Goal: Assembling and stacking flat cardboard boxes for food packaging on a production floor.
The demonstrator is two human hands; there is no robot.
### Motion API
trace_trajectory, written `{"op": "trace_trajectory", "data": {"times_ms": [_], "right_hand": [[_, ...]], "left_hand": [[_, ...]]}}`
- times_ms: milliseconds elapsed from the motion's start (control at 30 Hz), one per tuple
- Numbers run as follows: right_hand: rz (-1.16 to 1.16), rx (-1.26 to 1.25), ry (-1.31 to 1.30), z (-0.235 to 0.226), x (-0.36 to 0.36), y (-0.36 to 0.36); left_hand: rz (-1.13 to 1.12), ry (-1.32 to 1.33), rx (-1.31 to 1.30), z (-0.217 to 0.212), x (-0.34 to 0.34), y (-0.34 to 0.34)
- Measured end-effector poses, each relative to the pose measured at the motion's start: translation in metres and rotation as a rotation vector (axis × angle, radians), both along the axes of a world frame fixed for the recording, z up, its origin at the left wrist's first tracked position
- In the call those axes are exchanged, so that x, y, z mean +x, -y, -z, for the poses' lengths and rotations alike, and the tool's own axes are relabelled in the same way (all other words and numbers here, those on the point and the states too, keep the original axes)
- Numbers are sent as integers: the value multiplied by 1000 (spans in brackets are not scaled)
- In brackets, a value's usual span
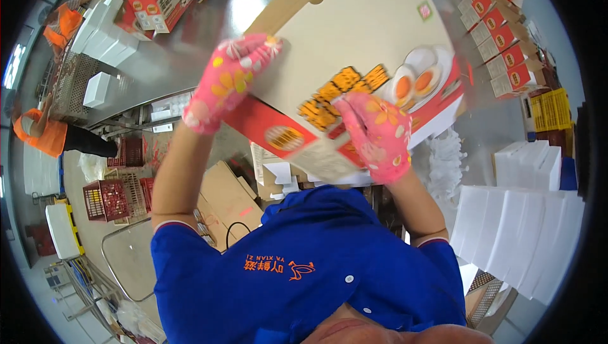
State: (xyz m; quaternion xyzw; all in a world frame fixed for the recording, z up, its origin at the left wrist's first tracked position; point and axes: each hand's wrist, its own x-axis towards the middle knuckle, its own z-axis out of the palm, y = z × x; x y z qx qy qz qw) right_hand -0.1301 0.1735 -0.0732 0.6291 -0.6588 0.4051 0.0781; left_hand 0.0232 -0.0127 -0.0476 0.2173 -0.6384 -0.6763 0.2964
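Note:
A large cardboard carton is tilted in front of me, cream with red sides, orange lettering and a picture of halved eggs. Its brown inner flap sticks out at the far left. My left hand, in a pink flowered glove, grips the carton's left edge beside that flap. My right hand, in a matching glove, is closed at the near right part of the carton, over the lettering and the red edge. Its fingertips are partly hidden. The carton's near side is blurred.
Red and white cartons line the far right. White foam boxes are stacked at the near right, below a yellow crate. Another open red carton stands far left on the metal table. Co-workers in orange work around the table.

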Motion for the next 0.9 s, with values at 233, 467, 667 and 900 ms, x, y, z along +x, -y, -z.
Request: {"op": "trace_trajectory", "data": {"times_ms": [233, 467, 667, 900], "right_hand": [[-64, 153, 66, -8, 5, 16], [-158, 196, -255, 22, 1, -3], [-109, 464, -586, -18, 24, -17], [-262, 275, -493, -26, -13, -20]], "left_hand": [[-275, 96, 73, 15, 21, -79], [-309, 107, 1, 25, 21, -102], [-92, 153, 143, 33, 28, -119], [-10, 183, 81, 50, 28, -118]]}}
